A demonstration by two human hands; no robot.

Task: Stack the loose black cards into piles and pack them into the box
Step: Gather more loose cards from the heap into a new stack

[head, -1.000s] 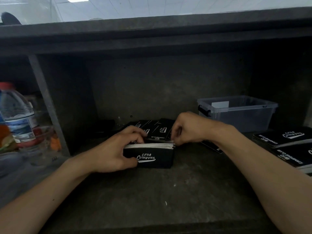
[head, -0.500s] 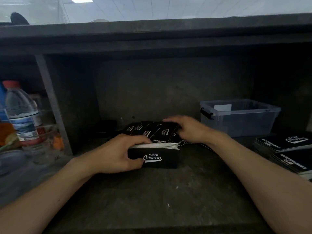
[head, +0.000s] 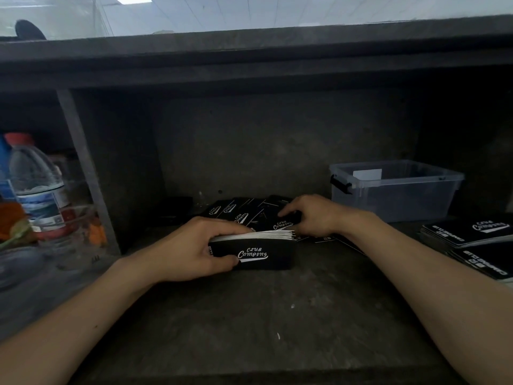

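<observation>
Left hand (head: 191,250) grips the upright card stack (head: 255,250) on the bench (head: 249,315). Right hand (head: 311,215) rests half-curled on loose cards (head: 241,213), fingertips touching one.

Black box (head: 258,254), white "Club Camping" script facing us, stands upright on the dark surface (head: 249,315), a row of white-edged cards (head: 255,235) showing along its open top. Just behind it, loose black cards (head: 244,213) lie fanned and overlapping, logos up, against the back wall.
</observation>
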